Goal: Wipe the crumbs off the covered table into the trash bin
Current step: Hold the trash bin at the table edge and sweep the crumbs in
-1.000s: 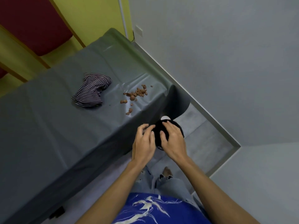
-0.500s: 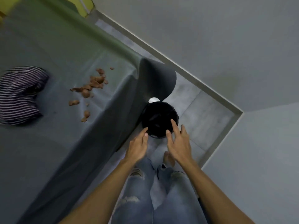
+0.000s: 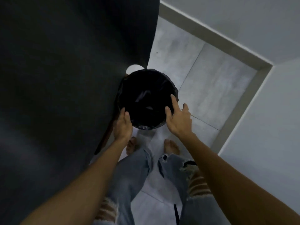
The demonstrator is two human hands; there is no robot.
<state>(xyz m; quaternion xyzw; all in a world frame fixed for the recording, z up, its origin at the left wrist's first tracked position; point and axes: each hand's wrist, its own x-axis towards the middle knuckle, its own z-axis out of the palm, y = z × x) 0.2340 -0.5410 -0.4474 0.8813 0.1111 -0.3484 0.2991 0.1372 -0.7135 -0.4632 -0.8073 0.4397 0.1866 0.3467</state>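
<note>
Grey tiled floor (image 3: pixel 211 82) in a wall corner. Left hand (image 3: pixel 122 125) and right hand (image 3: pixel 177 119) are spread, fingers at opposite sides of the trash bin (image 3: pixel 146 99) rim; firm grasp unclear. Bin stands on floor against the hanging table cover (image 3: pixel 73 70). Probably light, rigid; slippery loose liner, so grip the rim.

View: has dropped to look straight down on the trash bin (image 3: pixel 146 99); the tabletop has left sight.
Left hand (image 3: pixel 122 125): now at the bin's near-left rim, against the hanging table cover (image 3: pixel 65 78).
Right hand (image 3: pixel 177 118): now on the bin's right rim, thumb inside.
</note>
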